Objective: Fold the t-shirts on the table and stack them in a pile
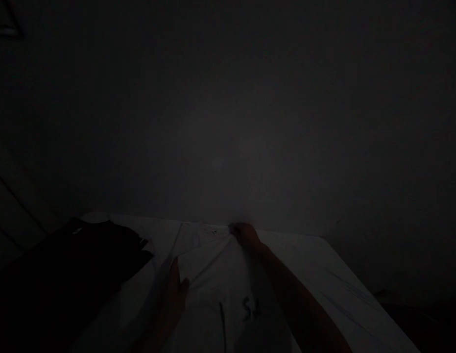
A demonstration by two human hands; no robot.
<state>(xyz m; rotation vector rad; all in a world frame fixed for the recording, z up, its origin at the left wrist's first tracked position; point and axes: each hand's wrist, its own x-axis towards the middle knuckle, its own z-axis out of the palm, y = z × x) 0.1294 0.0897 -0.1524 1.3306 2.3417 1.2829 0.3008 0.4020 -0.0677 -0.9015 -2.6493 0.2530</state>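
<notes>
The picture is very dark. A white shirt [216, 279] with dark markings on its front lies on a white-covered surface [312, 264]. My right hand [247, 236] is closed on the shirt near its collar, at the surface's far edge, and pulls creases into the cloth. Lower and to the left, my left hand [176, 289] is at the shirt's left side, thumb and fingers apart around the edge of the cloth; whether it grips the cloth is too dark to tell.
Black shirts [81, 264] lie on the left part of the surface, with some white cloth showing at their edge. A plain wall [220, 122] rises directly behind the far edge. Part of a frame [9, 32] shows at the upper left.
</notes>
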